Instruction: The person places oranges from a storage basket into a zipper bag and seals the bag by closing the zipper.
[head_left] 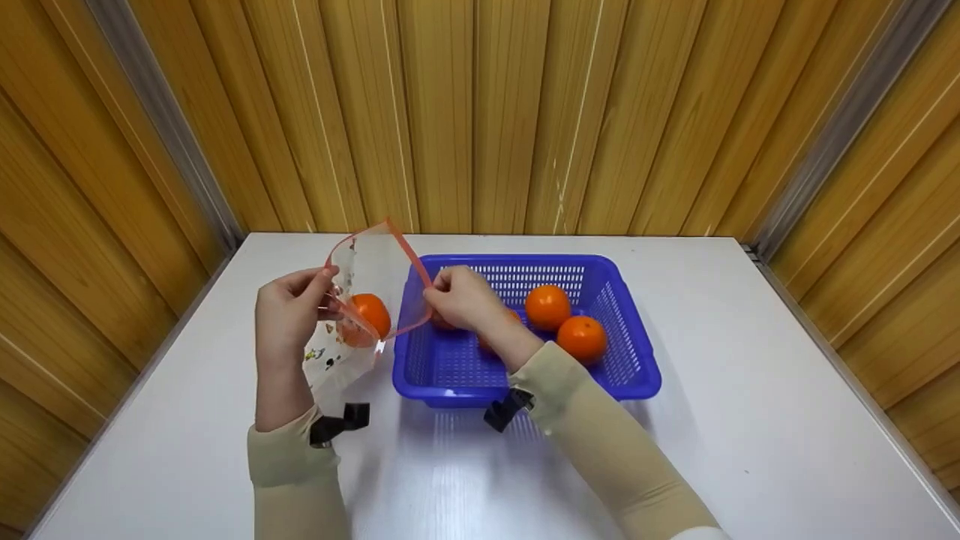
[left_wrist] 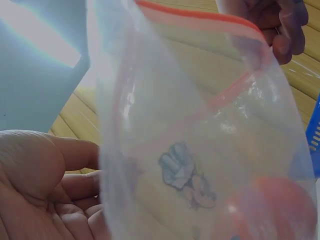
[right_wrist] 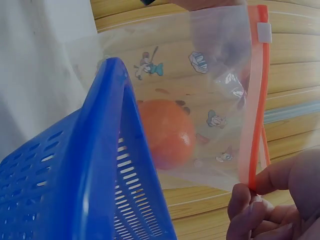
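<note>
With the left hand point(head_left: 289, 304), pinching the red-edged rim point(head_left: 409, 253) of a clear printed zip bag point(right_wrist: 215, 95) between thumb and fingers, on its left side. With the right hand point(head_left: 461, 300), pinching the opposite side of the rim with thumb and fingertips, above the blue basket point(head_left: 450, 392). Spreading the mouth wide between the two hands, probably to stop such limp film from folding in on itself. Inside the bag, below the rim, one orange point(head_left: 370, 311), partly veiled by the film. Standing or hanging, impossible to tell, just left of the basket over the tabletop point(head_left: 750, 420), likely for a short reach between bag and basket. On the rim, well apart from the right fingertips, one white slider point(right_wrist: 265, 32).

Counted: two hands, one bag, one basket, one bagged orange and at least four basket oranges point(head_left: 547, 307), two in plain sight, two partly hidden behind the right hand and wrist. At the cuffs, two black straps point(head_left: 357, 415).
</note>
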